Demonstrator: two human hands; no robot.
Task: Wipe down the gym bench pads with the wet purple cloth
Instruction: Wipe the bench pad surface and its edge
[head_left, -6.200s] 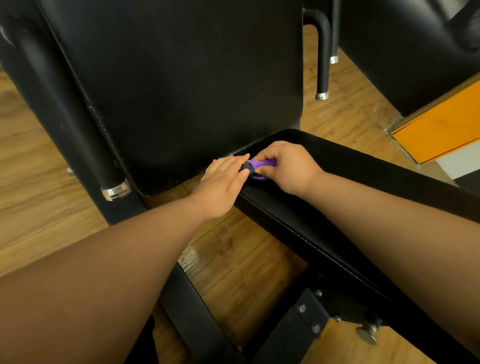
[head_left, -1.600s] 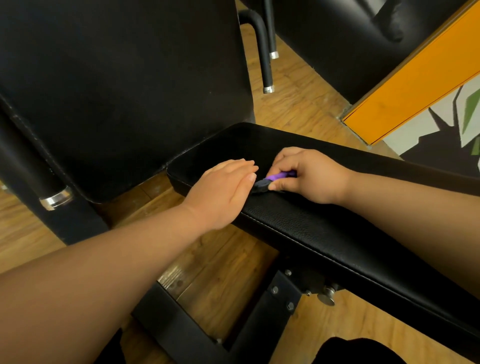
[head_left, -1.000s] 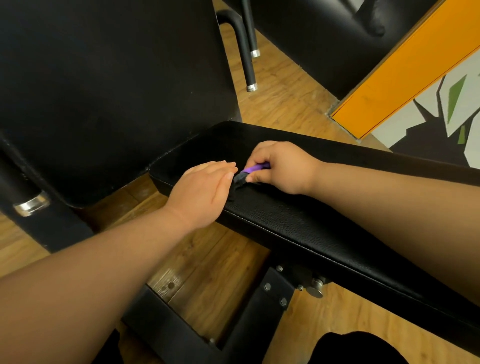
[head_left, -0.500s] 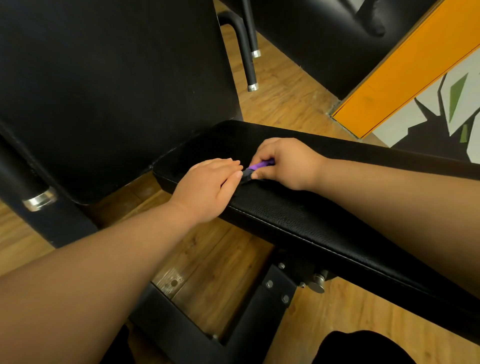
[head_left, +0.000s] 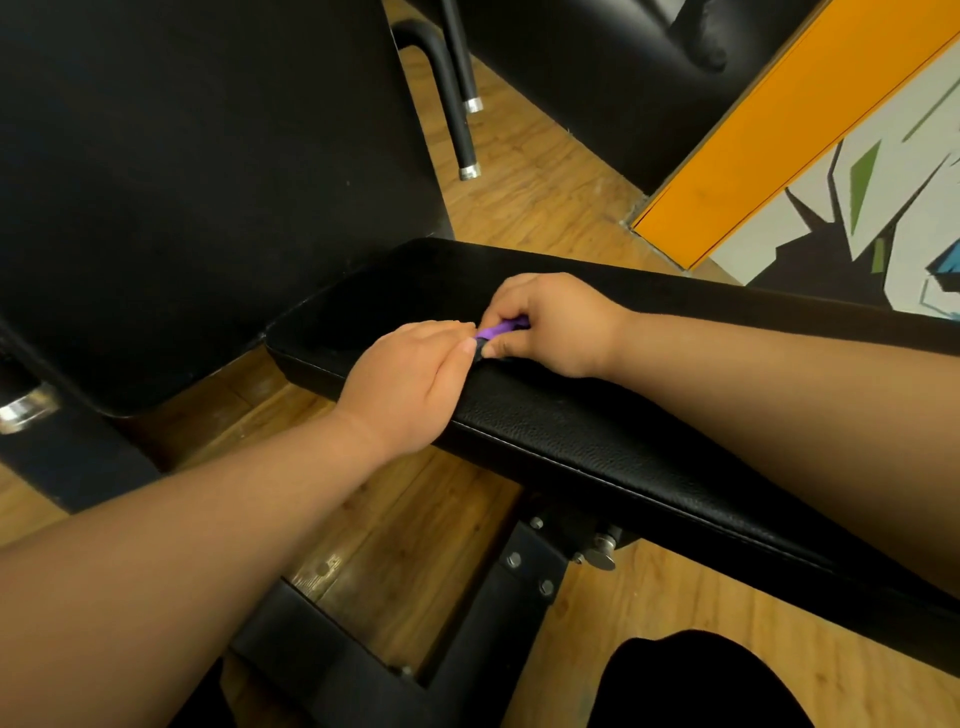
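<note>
My left hand (head_left: 410, 379) lies flat with fingers straight on the bench pad (head_left: 597, 447), its tips touching the near end of the purple cloth (head_left: 501, 328). The cloth runs rightward into my right hand (head_left: 556, 325), which is curled tight round it. Most of the cloth is hidden in that fist, so I can't judge how far it spreads.

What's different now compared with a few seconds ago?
The left hand and right hand slid a little along the seat pad, away from its end near the upright back pad. Same as before: the right hand grips the bunched purple cloth on the pad, and the left hand's straight fingers touch the cloth.
</note>
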